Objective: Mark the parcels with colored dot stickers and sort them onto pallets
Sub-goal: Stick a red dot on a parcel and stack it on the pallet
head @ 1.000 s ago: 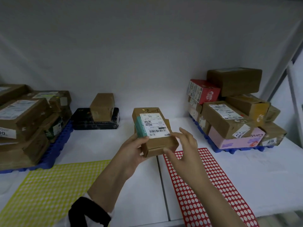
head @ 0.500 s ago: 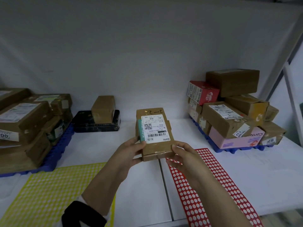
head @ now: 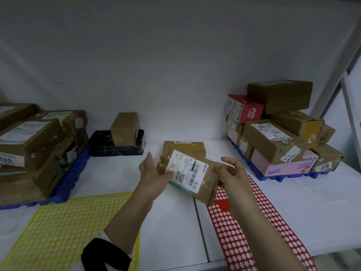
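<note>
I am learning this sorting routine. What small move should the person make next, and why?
Probably lower the right hand to the red dot sheet just under it and peel one dot. The parcel is held label-up between both hands, the left hand looks able to carry it, and no coloured dot shows on its visible face.

The white tabletop (head: 172, 222), split by 1 seam, carries a yellow dotted sticker sheet (head: 64, 227) front left, a red dotted sticker sheet (head: 254, 227) front right, a left blue plastic pallet (head: 72, 182), a right blue plastic pallet (head: 262, 176) and a black plastic pallet (head: 117, 148) at the back.
</note>
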